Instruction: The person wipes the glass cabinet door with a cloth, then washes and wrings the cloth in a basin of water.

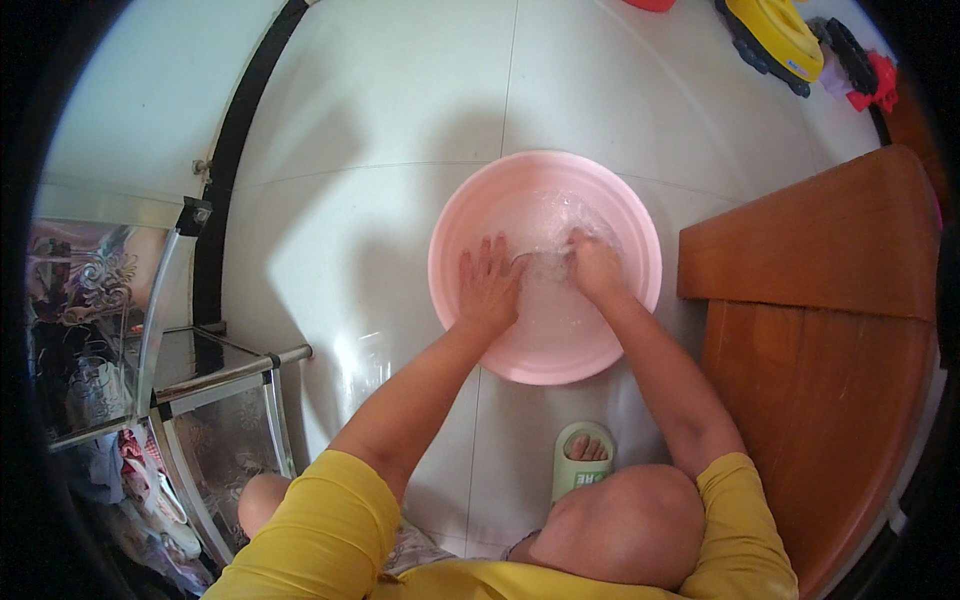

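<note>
A round pink plastic basin stands on the floor before me, with water inside. My left hand is in the basin's left part, palm down, its fingers spread and the tips under or at the water. On the other side my right hand is dipped in, its fingers curled. Splashes and bubbles surround the right hand and hide its fingertips, so I cannot tell whether it grips anything. A blurred ripple runs across the water between the two hands.
A wooden furniture piece stands close on the right. A metal-framed, glass-panelled rack holding cloths stands at left. A yellow toy vehicle lies at the far right on the tiled floor. My foot wears a green slipper.
</note>
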